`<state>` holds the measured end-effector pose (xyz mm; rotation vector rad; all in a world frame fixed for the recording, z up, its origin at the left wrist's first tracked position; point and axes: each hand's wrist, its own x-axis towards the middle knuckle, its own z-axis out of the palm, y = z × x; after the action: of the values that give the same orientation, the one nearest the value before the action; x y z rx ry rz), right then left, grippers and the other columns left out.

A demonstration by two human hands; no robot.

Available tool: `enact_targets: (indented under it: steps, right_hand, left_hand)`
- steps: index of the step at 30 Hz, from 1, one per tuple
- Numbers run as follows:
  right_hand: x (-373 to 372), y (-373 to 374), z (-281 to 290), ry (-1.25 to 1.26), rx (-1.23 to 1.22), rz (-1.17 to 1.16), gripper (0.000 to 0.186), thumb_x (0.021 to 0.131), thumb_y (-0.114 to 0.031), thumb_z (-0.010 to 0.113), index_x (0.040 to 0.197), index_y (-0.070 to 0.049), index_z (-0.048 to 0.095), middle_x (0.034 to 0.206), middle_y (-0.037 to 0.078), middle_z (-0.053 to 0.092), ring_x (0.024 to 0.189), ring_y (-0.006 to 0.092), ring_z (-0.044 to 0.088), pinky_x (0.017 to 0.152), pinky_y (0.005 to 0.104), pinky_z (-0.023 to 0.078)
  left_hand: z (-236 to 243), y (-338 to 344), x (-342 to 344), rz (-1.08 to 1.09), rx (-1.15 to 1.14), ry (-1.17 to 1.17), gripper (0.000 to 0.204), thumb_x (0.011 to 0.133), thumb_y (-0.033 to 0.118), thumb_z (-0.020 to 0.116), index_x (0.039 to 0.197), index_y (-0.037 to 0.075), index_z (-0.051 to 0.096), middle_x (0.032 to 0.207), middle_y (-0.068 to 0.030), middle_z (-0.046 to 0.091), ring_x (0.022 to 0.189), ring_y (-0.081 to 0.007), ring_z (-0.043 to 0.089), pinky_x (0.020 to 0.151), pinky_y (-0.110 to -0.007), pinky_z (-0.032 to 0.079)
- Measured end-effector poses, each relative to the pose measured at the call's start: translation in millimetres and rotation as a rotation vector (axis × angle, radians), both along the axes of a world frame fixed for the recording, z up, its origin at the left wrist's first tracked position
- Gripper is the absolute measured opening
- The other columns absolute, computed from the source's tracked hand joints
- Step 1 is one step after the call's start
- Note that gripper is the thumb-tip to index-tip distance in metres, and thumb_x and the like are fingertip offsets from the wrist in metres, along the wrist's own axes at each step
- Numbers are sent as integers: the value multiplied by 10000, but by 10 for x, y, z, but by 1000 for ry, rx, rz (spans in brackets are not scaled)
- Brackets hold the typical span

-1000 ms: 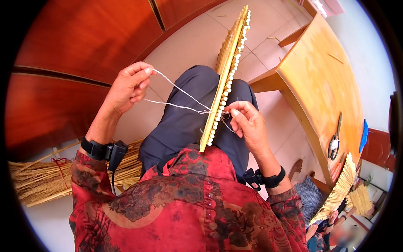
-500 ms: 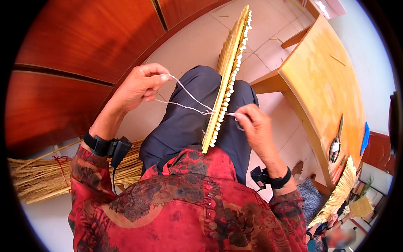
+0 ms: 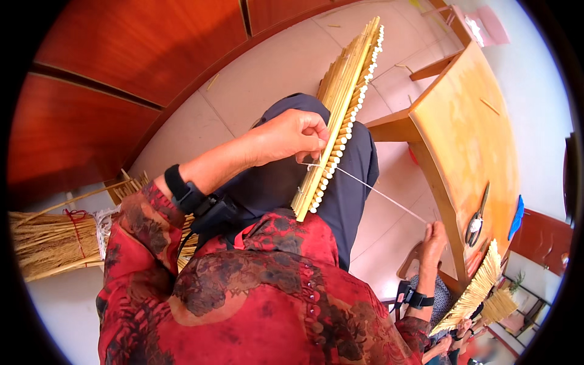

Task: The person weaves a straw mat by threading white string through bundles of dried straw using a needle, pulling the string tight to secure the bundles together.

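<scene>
A long bundle of straw-coloured stalks (image 3: 344, 91), with a row of pale cut ends along its right side, rests slanting over my dark-trousered lap. White string (image 3: 380, 193) loops round its lower part. My left hand (image 3: 295, 137) is closed at the bundle's left side, fingertips pinched at the string beside the stalks. My right hand (image 3: 434, 243), out to the lower right, is closed on the string, which runs straight from the bundle to it.
A wooden table (image 3: 462, 140) at right bears scissors (image 3: 477, 219) and a blue item (image 3: 516, 216). Tied straw (image 3: 52, 240) lies at lower left. Red wooden panels (image 3: 140, 48) stand beyond the tiled floor. Co-workers' hands (image 3: 462, 328) show near stalk bundles at lower right.
My left hand has moved right to the bundle. My right hand has pulled down and to the right, drawing the string out straight. The bundle's far end has shifted rightward in view.
</scene>
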<state>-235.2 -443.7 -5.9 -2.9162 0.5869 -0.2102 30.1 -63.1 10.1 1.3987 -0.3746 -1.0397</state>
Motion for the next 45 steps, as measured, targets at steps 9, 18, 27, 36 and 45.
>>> enact_targets:
  steps: [9, 18, 27, 36, 45]
  right_hand:
    - [-340, -8, 50, 4, 170, -274, 89, 841, -8, 557, 780, 39, 512, 672, 179, 528, 607, 253, 532, 589, 354, 440]
    - [-792, -467, -57, 56, 70, -324, 106, 843, -25, 571, 782, 48, 524, 664, 141, 523, 621, 211, 499, 612, 347, 432]
    - [-1017, -781, -221, 74, 156, -419, 130, 854, -70, 551, 817, 51, 580, 709, 151, 565, 601, 190, 520, 599, 351, 435]
    - [-1315, -998, -157, -224, 372, -521, 206, 917, -173, 554, 1027, -24, 646, 673, 14, 570, 420, 57, 437, 348, 180, 323]
    - [-200, 462, 642, -119, 1381, -553, 242, 906, -109, 550, 1116, 9, 575, 807, 77, 600, 616, 94, 534, 469, 216, 419]
  left_hand:
    - [37, 7, -220, 133, -88, 80, 144, 865, 18, 521, 1003, -3, 557, 884, -70, 602, 781, -127, 593, 726, -260, 508]
    - [18, 104, -400, 317, 2, -222, 188, 833, -9, 524, 1012, -27, 576, 1034, -101, 570, 933, -169, 603, 799, -282, 503]
    - [12, 118, -522, 154, 20, -284, 337, 832, -29, 529, 1167, 0, 509, 1107, -118, 542, 1022, -204, 587, 885, -313, 463]
    - [253, -96, 166, -230, -20, -1568, 415, 835, 13, 500, 1232, 134, 499, 1418, -81, 389, 1315, -264, 362, 1088, -502, 243]
    - [515, -613, 537, -975, 17, -1910, 85, 778, 123, 586, 835, 102, 527, 782, -3, 573, 902, -171, 567, 903, -374, 399]
